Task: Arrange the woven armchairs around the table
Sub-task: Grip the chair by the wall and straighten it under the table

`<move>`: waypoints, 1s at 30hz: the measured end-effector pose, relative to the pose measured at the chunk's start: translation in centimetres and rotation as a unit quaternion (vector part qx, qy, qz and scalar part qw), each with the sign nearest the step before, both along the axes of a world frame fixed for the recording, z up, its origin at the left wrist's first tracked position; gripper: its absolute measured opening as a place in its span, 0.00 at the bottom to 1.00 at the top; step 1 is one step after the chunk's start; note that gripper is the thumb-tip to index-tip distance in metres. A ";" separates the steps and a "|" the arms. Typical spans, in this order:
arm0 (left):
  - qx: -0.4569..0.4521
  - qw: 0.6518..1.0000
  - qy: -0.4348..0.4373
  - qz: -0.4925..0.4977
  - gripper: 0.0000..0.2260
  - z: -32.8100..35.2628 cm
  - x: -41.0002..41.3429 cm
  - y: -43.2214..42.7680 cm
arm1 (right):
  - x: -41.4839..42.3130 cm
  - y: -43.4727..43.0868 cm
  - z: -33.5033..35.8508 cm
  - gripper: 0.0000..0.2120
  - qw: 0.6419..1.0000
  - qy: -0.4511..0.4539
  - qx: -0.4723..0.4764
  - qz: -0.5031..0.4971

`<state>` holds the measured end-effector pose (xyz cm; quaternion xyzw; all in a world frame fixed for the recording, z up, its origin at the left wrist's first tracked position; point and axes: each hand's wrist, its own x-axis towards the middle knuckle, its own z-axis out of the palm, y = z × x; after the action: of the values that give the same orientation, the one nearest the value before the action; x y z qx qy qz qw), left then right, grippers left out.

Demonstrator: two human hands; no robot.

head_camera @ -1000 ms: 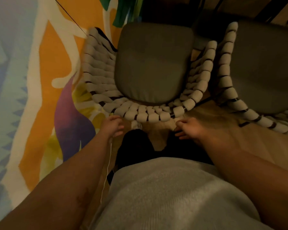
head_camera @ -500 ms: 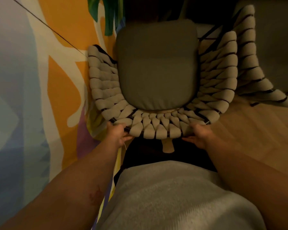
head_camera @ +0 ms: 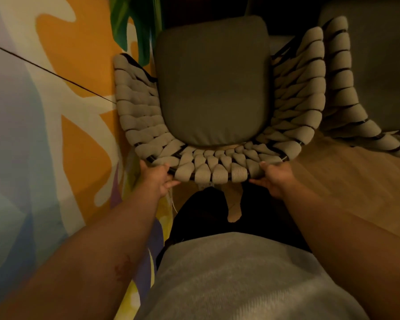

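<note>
Head view puts the painted wall [head_camera: 44,135] off beyond my left hand [head_camera: 156,177] and the wood floor [head_camera: 333,181] past my right hand [head_camera: 274,179]. Straight ahead of both sits the woven armchair [head_camera: 148,125] with its grey cushion [head_camera: 214,84] — a second armchair [head_camera: 342,88] stands just beside it, on the right-hand side. Both hands are curled shut on the near rim of the chair's woven back — left at one corner, right at the other.

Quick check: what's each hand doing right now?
Left hand: closed on the woven armchair, at its back rim.
Right hand: closed on the same rim, further right.
</note>
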<state>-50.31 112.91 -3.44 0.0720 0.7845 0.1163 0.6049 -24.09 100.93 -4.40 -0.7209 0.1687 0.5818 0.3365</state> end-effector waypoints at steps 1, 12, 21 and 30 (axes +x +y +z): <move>-0.002 1.000 -0.003 -0.005 0.41 0.0 0.3 1.1 | 0.3 1.0 -0.1 0.21 1.000 -0.002 0.001 0.000; -0.002 1.000 0.009 -0.023 0.39 -0.1 0.5 5.1 | 0.7 4.0 -0.8 0.23 0.999 0.009 -0.028 -0.019; 0.026 0.999 -0.009 -0.033 0.43 -0.4 -0.2 4.7 | 1.9 4.4 -0.3 0.16 0.999 0.016 -0.005 -0.035; 0.041 0.999 0.002 -0.032 0.40 -0.7 -1.4 3.8 | 0.7 2.1 -0.8 0.17 0.997 0.023 0.002 -0.074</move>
<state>-51.69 116.69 -4.19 0.1220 0.7773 0.1291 0.6035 -23.39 103.06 -5.19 -0.6925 0.2275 0.5720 0.3763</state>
